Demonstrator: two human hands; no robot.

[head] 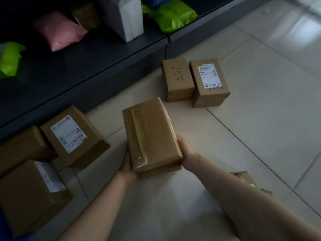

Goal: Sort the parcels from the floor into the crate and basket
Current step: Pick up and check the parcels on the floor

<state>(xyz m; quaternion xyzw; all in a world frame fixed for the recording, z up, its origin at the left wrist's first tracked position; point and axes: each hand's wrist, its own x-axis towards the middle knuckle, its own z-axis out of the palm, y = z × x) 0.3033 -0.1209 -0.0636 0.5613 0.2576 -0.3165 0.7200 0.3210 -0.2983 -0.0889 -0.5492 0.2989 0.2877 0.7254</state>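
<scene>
A taped brown cardboard parcel [151, 134] is held above the pale tiled floor at the centre. My left hand [127, 165] grips its near left corner from below and the side. My right hand [185, 152] grips its near right edge, the fingers hidden behind the box. Two small brown parcels lie side by side further back: one with handwritten numbers [177, 80] and one with a white label [209, 82]. Three larger brown parcels sit on the floor at the left [73, 134] [19, 148] [31, 193]. No crate or basket is in view.
A dark shelf [78, 66] runs along the back and left, carrying pink [59, 30], green [171, 16] and white [129, 16] packages. Part of another brown parcel [246, 180] shows behind my right forearm. Open tiled floor [269, 119] stretches to the right.
</scene>
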